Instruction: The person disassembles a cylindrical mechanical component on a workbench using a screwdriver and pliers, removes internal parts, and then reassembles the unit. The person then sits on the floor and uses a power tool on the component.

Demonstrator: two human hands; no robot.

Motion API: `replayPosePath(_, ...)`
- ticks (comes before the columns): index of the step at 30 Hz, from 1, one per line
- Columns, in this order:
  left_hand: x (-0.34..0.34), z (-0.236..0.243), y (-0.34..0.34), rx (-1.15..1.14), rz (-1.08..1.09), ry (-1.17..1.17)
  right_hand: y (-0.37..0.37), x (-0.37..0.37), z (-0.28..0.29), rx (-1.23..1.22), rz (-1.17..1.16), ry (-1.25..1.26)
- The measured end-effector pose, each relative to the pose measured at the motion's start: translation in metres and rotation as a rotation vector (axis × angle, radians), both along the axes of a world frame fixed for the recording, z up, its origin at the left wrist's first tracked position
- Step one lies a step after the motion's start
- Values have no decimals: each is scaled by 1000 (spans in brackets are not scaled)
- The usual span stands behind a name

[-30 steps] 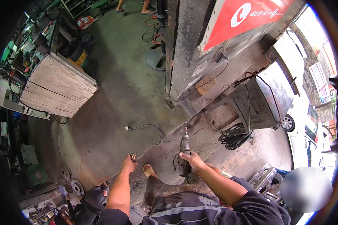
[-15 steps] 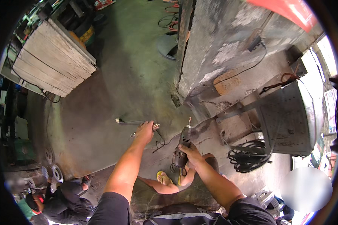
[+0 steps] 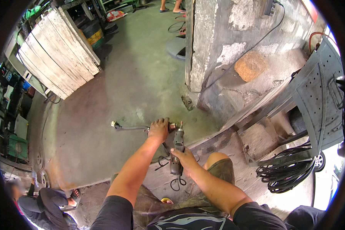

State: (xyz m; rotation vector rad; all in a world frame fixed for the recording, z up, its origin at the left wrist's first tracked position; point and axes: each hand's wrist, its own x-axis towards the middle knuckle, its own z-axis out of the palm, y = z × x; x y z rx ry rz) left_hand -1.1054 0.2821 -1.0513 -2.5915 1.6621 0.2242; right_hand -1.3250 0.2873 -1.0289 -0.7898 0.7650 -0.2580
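My left hand (image 3: 159,129) is closed around a metal part whose short shiny cylindrical end (image 3: 173,125) sticks out past the fingers. From its other side a grey rod or hose (image 3: 134,127) runs left to a small metal fitting (image 3: 115,124); I cannot tell which it is. In my right hand (image 3: 184,158) is a dark handheld rotary grinder (image 3: 176,147), held upright with its bit (image 3: 181,125) pointing away from me. The bit sits close beside the cylindrical end; whether they touch is unclear. A cord hangs from the grinder's lower end.
A concrete pillar (image 3: 205,42) stands ahead, with a ledge and a brown stone (image 3: 251,66) to its right. Coiled black cable (image 3: 285,168) hangs by a grey metal panel (image 3: 320,92). At far left is a wooden board panel (image 3: 57,53). Another person (image 3: 46,203) sits lower left.
My left hand has moved right with the metal part, and the grinder has shifted left, so bit and part are now much closer. The whole view has also shifted.
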Motion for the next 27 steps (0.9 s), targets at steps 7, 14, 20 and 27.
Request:
replayPosePath(7, -10, 26, 89, -373, 204, 426, 7, 3, -22, -237, 189, 123)
replayPosePath(14, -87, 22, 167, -509, 587, 1422, 33, -3, -18, -746, 577, 20)
replayPosePath(20, -74, 30, 162, -616, 685, 859, 12, 20, 13, -1019, 527, 101)
replayPosePath(27, -69, 48, 154, -459, 446, 750, -33, 43, 10, -706, 222, 29)
